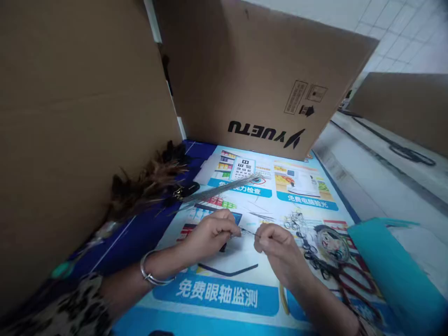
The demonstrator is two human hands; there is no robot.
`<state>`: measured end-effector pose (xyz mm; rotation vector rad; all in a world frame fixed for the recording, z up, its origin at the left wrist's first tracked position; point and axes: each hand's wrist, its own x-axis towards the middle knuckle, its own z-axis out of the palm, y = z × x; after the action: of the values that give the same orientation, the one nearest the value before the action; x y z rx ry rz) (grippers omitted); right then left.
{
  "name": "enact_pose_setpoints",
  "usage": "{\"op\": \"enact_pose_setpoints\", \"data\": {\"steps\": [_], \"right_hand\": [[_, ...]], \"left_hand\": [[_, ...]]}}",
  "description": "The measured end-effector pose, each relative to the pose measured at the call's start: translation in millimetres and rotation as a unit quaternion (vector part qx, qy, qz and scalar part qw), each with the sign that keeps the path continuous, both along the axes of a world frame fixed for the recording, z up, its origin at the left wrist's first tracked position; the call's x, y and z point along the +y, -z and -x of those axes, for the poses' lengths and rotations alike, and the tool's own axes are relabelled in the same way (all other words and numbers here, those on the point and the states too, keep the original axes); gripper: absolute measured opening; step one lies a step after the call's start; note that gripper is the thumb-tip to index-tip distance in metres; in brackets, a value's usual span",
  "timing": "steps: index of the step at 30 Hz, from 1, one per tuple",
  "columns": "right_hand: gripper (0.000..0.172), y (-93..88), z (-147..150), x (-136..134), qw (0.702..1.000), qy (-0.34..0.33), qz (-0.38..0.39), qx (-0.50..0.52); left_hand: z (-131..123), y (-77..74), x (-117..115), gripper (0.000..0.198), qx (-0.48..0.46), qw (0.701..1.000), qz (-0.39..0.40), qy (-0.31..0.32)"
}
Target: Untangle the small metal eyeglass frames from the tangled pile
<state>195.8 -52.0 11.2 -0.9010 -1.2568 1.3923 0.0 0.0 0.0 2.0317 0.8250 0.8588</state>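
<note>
Between my two hands runs a short, thin dark wire (250, 232), held low over the printed table cover. My left hand (217, 229), with a silver bangle at the wrist, is closed and pinches the wire's left end. The other end is pinched between the thumb and fingers of my right hand (282, 252). Small pale strands show at my left fingertips, too fine to make out. Beyond my hands lies a bundle of thin straight metal wires (224, 187), with a few loose wires (262, 216) nearer to me.
Brown feathers (147, 186) lie along the left cardboard panel (84, 102). A second cardboard panel (266, 70) stands at the back. To the right are small black loops (311, 254), a round clear container (332, 242), dark red cord (357, 277) and a teal box (395, 270).
</note>
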Motion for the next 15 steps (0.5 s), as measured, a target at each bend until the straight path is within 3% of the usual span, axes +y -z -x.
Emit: {"op": "enact_pose_setpoints", "data": {"steps": [7, 9, 12, 15], "right_hand": [[0.013, -3.9, 12.5, -8.1, 0.981, -0.063, 0.032, -0.18], [0.01, -3.0, 16.2, -10.9, 0.959, -0.035, -0.059, -0.275], [0.002, 3.1, 19.9, -14.3, 0.886, 0.017, -0.251, -0.388], [0.007, 12.2, 23.5, -17.1, 0.831, 0.014, -0.338, -0.442]], "left_hand": [[-3.0, -7.5, -8.3, 0.029, 0.014, 1.0, -0.015, -0.013], [-5.0, -13.6, -11.1, 0.026, 0.021, 1.0, 0.01, 0.002], [-8.0, -20.0, -14.2, 0.022, 0.001, 0.992, 0.119, 0.039], [-11.0, -17.7, -17.8, 0.016, -0.086, 0.969, 0.232, 0.0]]}}
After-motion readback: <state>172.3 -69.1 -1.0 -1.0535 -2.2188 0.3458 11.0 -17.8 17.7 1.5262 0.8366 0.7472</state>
